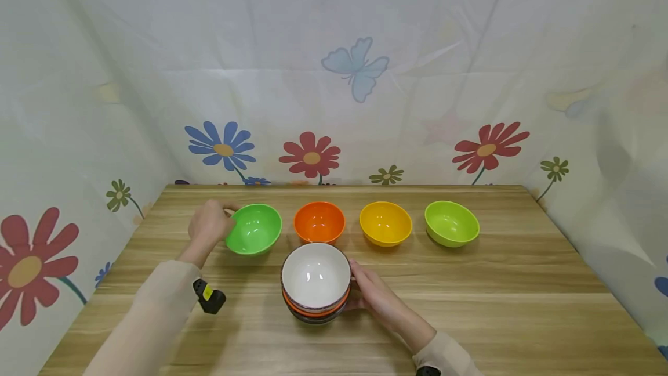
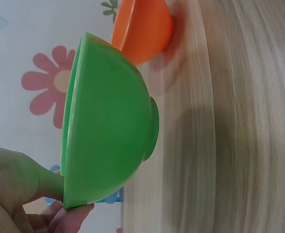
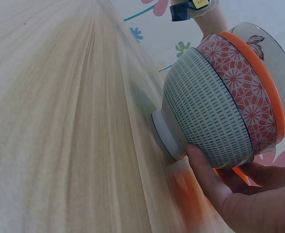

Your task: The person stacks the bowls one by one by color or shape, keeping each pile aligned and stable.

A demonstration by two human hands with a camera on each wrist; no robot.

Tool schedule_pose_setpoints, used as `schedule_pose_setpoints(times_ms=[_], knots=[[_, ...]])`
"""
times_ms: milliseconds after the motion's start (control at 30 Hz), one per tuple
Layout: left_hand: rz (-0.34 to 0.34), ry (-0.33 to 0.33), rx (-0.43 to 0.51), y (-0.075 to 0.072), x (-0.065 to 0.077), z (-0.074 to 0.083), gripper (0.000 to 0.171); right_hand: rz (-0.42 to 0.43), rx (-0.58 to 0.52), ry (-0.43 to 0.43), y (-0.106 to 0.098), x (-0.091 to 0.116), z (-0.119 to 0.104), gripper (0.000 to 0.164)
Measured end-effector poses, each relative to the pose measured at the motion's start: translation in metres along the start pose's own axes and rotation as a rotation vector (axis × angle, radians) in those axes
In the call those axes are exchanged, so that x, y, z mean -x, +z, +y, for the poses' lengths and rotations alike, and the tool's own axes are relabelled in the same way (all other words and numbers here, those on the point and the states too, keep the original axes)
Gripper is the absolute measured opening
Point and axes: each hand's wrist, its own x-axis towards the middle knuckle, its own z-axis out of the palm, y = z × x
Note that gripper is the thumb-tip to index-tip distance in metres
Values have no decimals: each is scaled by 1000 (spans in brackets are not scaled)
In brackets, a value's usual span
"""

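My left hand (image 1: 211, 222) pinches the left rim of a green bowl (image 1: 256, 230) at the row's left end. In the left wrist view the thumb is on its inside and the fingers are underneath, and the bowl's foot stands off the tabletop. My right hand (image 1: 373, 295) grips the right side of a stack of nested bowls (image 1: 315, 277) at the table's front middle. From the right wrist, the stack shows a teal-dashed bowl (image 3: 205, 111) lowest, then a red flower-patterned bowl (image 3: 239, 82), an orange rim (image 3: 263, 73) and a white bowl (image 3: 278, 58) on top.
An orange bowl (image 1: 319, 222), a yellow bowl (image 1: 386, 224) and a lime bowl (image 1: 451, 224) stand in a row to the right of the green one. The stack overlaps the orange bowl's front edge in the head view. A flower-printed curtain (image 1: 355, 132) borders the wooden table (image 1: 496, 306).
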Motion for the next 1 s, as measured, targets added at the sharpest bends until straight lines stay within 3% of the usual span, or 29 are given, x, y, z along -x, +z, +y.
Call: schedule_pose_setpoints(times_ms=[233, 800, 1000], knots=[[7, 61, -44, -6, 7, 12, 41, 2, 0, 1, 0, 0, 1, 73], [23, 177, -84, -20, 24, 34, 37, 3, 7, -5, 1, -1, 1, 64], [35, 231, -70, -24, 31, 43, 35, 2, 20, 3, -1, -2, 3, 72]])
